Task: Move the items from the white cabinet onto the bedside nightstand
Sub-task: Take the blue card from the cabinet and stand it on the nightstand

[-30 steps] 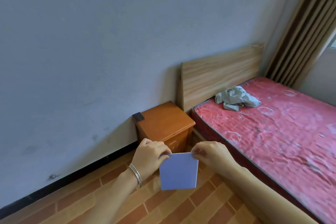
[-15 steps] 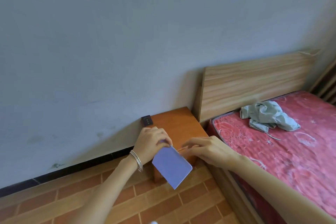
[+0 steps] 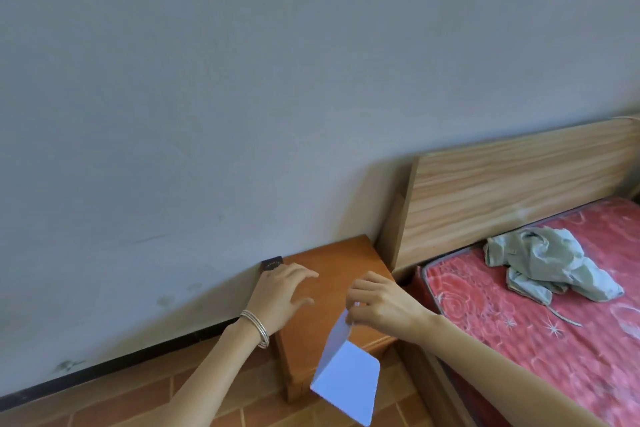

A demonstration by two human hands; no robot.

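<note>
Released by the left hand [image 3: 284, 291], now open and empty over the nightstand [image 3: 332, 263], the blue card [image 3: 346, 381] hangs pinched in the right hand [image 3: 381, 302] at the front edge, apparently near placement.

The nightstand [image 3: 332, 267] is orange-brown wood with a smooth, faintly glossy varnish. The headboard [image 3: 512, 191] is paler wood with plain grain and a matt finish. The mattress [image 3: 540, 329] wears red cloth with a slight sheen and a woven flower pattern; on it lies crumpled, matt grey-green cloth [image 3: 543, 267]. The pale blue card [image 3: 346, 381] looks smooth and matt. The bangles [image 3: 258, 326] are shiny metal. The wall [image 3: 242, 80] is matt paint.
</note>
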